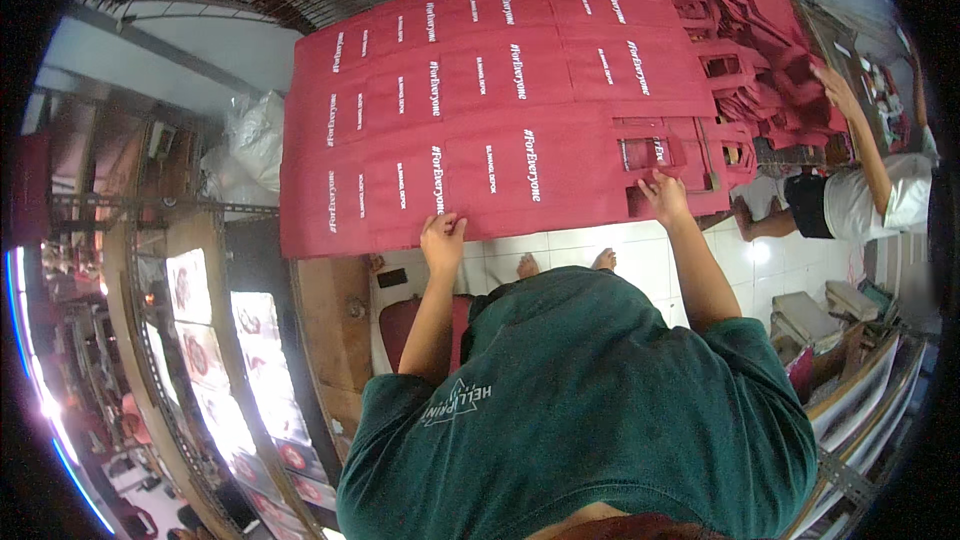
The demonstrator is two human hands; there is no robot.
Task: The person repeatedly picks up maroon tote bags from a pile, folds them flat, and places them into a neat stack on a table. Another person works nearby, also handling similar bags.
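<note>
A clear plastic bag (248,140) lies left, white floor tiles (640,260) below.

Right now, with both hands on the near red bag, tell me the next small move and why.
Probably slide the near red bag toward you off the laid-out rows. The left hand pinches its front edge, the right hand presses flat by the handle cut-out, and the bag lies flat overlapping the red bags behind it, so a gentle pull should free it without disturbing them.
</note>
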